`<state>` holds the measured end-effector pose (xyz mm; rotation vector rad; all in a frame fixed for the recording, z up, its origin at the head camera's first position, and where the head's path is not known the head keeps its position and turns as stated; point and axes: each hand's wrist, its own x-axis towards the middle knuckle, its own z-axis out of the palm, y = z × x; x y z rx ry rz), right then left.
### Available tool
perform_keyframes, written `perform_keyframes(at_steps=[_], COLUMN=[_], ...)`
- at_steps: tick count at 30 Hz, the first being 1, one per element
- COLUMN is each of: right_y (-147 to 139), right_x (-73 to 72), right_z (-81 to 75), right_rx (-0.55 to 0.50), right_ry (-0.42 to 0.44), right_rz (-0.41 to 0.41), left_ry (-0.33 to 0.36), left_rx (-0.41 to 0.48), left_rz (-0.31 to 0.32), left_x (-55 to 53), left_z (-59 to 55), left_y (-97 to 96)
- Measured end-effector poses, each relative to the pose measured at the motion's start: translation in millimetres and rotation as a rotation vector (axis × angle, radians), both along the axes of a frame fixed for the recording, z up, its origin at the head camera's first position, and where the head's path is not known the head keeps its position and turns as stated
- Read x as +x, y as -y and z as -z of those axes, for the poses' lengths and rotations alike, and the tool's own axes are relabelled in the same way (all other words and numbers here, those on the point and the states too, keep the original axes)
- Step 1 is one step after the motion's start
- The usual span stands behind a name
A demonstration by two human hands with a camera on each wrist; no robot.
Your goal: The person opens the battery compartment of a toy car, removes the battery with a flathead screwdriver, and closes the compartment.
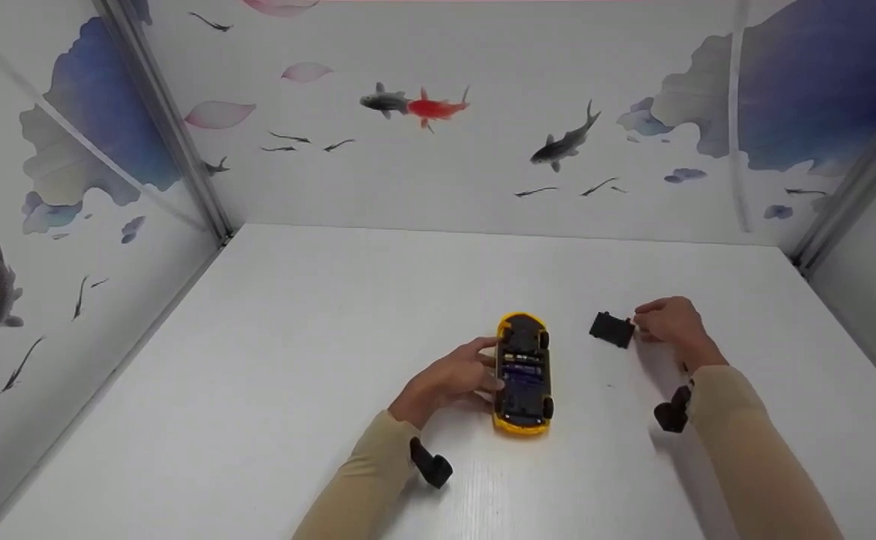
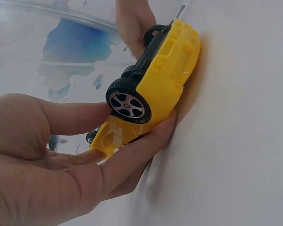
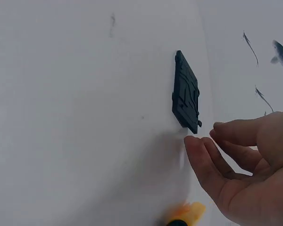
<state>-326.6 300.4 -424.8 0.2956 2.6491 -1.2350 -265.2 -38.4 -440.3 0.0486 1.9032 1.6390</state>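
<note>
A yellow toy car [image 1: 526, 401] lies upside down, its black underside facing up with an open compartment holding something blue. From its left side my left hand [image 1: 453, 376] grips it; the left wrist view shows the thumb at a black wheel [image 2: 129, 105] and fingers against the yellow body. To the right of the car, a thin black rectangular cover [image 1: 612, 330] rests on the table. Beside the cover's right edge is my right hand [image 1: 672, 322]. In the right wrist view its fingertips [image 3: 193, 141] stand just off the cover's corner, with nothing between them.
The white table [image 1: 295, 315] is enclosed by panels printed with fish and leaves, such as the back panel [image 1: 483, 45]. A black wrist device [image 1: 432, 463] hangs under the left sleeve, and a similar black device [image 1: 673, 411] under the right.
</note>
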Motion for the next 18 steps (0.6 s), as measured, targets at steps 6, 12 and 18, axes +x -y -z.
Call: perform_keyframes(at_steps=[6,12,18], right_y=[-17,-36,-49], right_x=[9.1,17.0,22.5], right_z=[-12.5,-15.7,-10.7], right_rx=[0.06,0.177,0.203], right_ry=[-0.009,-0.042,-0.042], right_rz=[-0.027,-0.016,-0.016], left_ry=[-0.012,-0.032,-0.023], left_rx=[-0.009,-0.002,-0.01], left_rz=[0.001,0.012,0.005], left_x=[0.9,0.6,-0.4], left_z=[-0.9,0.0,1.4], left_y=[-0.4,0.3,0.4])
